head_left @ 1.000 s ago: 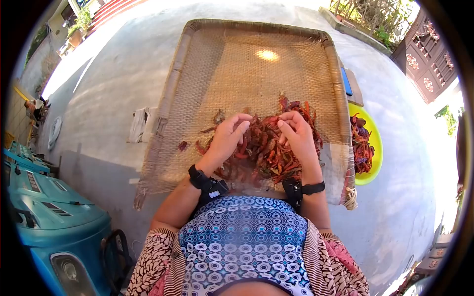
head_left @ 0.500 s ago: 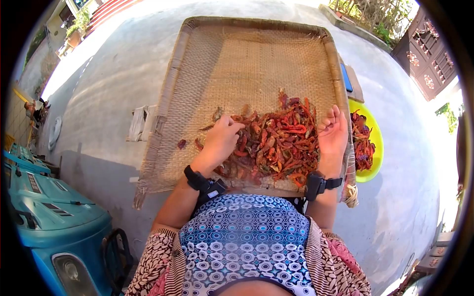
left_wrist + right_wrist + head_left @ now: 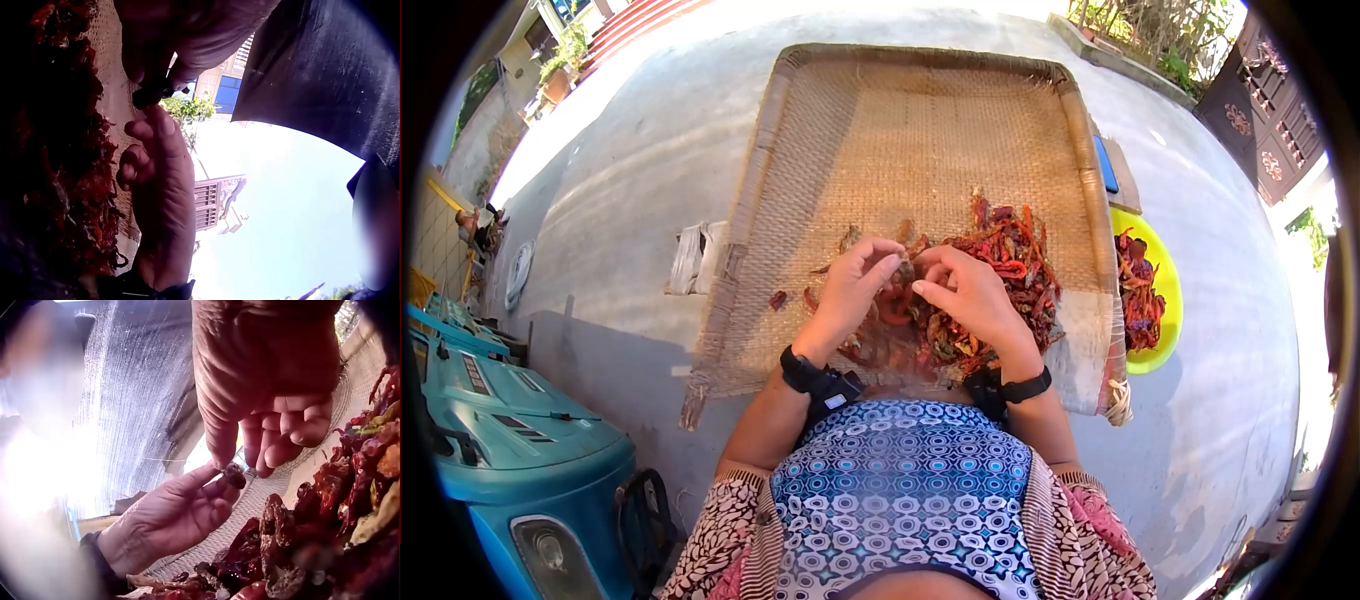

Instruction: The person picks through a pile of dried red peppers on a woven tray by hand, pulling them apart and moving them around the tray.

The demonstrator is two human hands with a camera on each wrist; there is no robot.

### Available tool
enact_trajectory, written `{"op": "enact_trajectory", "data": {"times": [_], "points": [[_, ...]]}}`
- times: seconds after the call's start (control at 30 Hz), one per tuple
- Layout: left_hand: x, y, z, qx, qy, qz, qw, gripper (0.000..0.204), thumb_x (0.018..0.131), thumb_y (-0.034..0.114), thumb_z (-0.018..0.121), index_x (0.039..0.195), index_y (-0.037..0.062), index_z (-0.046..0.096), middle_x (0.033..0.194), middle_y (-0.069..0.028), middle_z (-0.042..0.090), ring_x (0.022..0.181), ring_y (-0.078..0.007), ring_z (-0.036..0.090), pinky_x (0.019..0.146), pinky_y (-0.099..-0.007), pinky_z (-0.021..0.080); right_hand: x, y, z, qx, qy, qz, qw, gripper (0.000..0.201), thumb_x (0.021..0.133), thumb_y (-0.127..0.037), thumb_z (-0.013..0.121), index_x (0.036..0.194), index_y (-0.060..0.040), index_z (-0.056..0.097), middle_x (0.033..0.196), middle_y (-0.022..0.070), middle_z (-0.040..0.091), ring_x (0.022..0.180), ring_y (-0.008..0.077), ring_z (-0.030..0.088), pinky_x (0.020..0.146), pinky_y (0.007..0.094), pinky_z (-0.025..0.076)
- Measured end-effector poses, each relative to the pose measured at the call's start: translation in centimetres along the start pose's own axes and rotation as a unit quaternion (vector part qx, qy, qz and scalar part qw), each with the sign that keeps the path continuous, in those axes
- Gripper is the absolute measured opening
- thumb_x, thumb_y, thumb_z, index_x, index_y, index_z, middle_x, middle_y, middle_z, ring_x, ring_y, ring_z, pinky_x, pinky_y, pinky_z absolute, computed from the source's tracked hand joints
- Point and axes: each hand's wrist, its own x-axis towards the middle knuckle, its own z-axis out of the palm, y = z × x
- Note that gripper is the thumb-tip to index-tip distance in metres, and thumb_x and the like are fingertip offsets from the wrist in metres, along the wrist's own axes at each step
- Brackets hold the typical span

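Note:
In the head view, my left hand [image 3: 845, 300] is over the near part of a woven bamboo tray [image 3: 900, 130], beside my right hand [image 3: 975, 295]. Their fingertips meet at a small, dark, shrivelled dried chili pepper [image 3: 235, 476], seen best in the right wrist view. My left thumb and fingers pinch it, while my right thumb and forefinger close in on its end. Below both hands spreads a heap of dried red chili peppers [image 3: 1020, 270], partly hidden by the hands. The left wrist view is dark, with the right hand [image 3: 165, 200] reaching up to the pepper.
A yellow-green basin [image 3: 1168, 310] with more dried chilies stands right of the tray, near a blue flat object [image 3: 1106, 165]. A teal vehicle [image 3: 520, 430] is at the left. White cloth [image 3: 688, 258] lies on the concrete beside the tray.
My right hand was by the left one, moved out to the tray's right edge with its palm turned up, and is now back at the left hand. The left hand stays over the heap.

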Motion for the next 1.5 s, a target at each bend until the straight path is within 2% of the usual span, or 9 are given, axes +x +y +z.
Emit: {"op": "enact_trajectory", "data": {"times": [0.17,0.33,0.57,0.63,0.73,0.97,1.17,1.33,1.5], "points": [[-0.1,0.0,-0.1,-0.111,-0.044,-0.045,0.992,0.018,0.097,0.015,0.058,0.111,0.0034,0.059,0.095,-0.0018,0.063,0.076,-0.009,0.058,0.07,-0.0241,0.05,0.2,0.7,0.8,-0.056,-0.025,0.019,0.998,0.034,0.086,-0.031,0.069,0.107,-0.0045,0.062,0.082,0.0092,0.066,0.075,0.0254,0.063,0.069,0.0377,0.049],[-0.2,-0.6,-0.6,-0.116,-0.028,-0.076,0.99,0.021,0.096,0.016,0.061,0.113,0.004,0.058,0.091,-0.0001,0.06,0.076,-0.0073,0.055,0.068,-0.0224,0.047,0.0,0.4,-0.4,0.088,-0.048,0.073,0.992,0.027,0.092,-0.028,0.064,0.099,-0.0014,0.061,0.078,0.0053,0.065,0.06,0.0142,0.058,0.056,0.0284,0.045],[-0.2,-1.7,-1.4,0.322,0.048,0.079,0.942,0.017,0.084,0.018,0.071,0.097,0.0092,0.065,0.089,-0.004,0.06,0.08,-0.0193,0.06,0.07,-0.0304,0.049,-0.8,5.2,-8.0,0.346,0.247,0.091,0.901,0.03,0.1,-0.032,0.054,0.11,-0.0048,0.061,0.081,-0.0013,0.061,0.059,0.0058,0.053,0.051,0.0201,0.04],[-0.9,-0.2,-1.2,0.433,0.023,0.097,0.896,0.016,0.083,0.018,0.071,0.095,0.0087,0.067,0.086,-0.0066,0.057,0.082,-0.0217,0.059,0.073,-0.0322,0.049,-1.3,6.8,-10.1,0.508,0.336,0.031,0.793,0.032,0.1,-0.034,0.052,0.113,-0.0056,0.06,0.085,-0.0002,0.062,0.066,0.0077,0.054,0.057,0.0225,0.043],[-1.2,-0.6,-1.2,0.478,-0.005,0.107,0.872,0.02,0.08,0.019,0.073,0.096,0.009,0.067,0.085,-0.0091,0.056,0.083,-0.027,0.058,0.074,-0.0356,0.049,-1.9,7.4,-10.8,0.57,0.318,0.021,0.757,0.032,0.101,-0.033,0.051,0.115,-0.0062,0.058,0.089,0.0006,0.062,0.071,0.0093,0.053,0.062,0.0246,0.045],[-0.4,-0.3,-0.5,0.185,0.034,0.044,0.981,0.014,0.087,0.012,0.068,0.098,0.0032,0.065,0.093,-0.0072,0.06,0.085,-0.0203,0.061,0.075,-0.0303,0.05,-0.4,2.3,-3.7,0.293,0.076,0.113,0.946,0.023,0.096,-0.023,0.06,0.112,-0.006,0.059,0.087,0.0023,0.063,0.064,0.0055,0.056,0.054,0.021,0.044],[-0.8,-0.3,-0.2,0.126,-0.064,0.043,0.989,0.015,0.091,0.01,0.065,0.103,0.0016,0.063,0.093,-0.0057,0.062,0.083,-0.0144,0.059,0.075,-0.0274,0.048,0.4,-0.1,0.5,0.147,-0.038,0.039,0.988,0.022,0.089,-0.015,0.066,0.107,-0.0015,0.062,0.083,0.0024,0.063,0.071,0.0085,0.058,0.061,0.0253,0.048],[-0.9,0.2,0.4,0.012,-0.025,-0.006,1.0,0.014,0.092,0.008,0.062,0.106,0.0029,0.064,0.096,-0.0036,0.062,0.086,-0.0136,0.058,0.076,-0.0266,0.047,0.2,-0.4,0.0,0.179,-0.006,0.107,0.978,0.015,0.09,-0.014,0.064,0.099,-0.0024,0.061,0.081,0.0009,0.062,0.067,0.0078,0.056,0.058,0.0228,0.047],[-0.2,-1.9,-0.1,0.352,-0.003,0.178,0.919,0.021,0.086,0.002,0.061,0.105,0.009,0.066,0.093,-0.0063,0.06,0.09,-0.0232,0.058,0.076,-0.0326,0.049,-0.2,3.6,-4.3,0.356,0.236,0.09,0.9,0.012,0.095,-0.019,0.063,0.099,-0.0085,0.059,0.082,0.0013,0.064,0.059,0.0058,0.055,0.053,0.0198,0.044]]}}
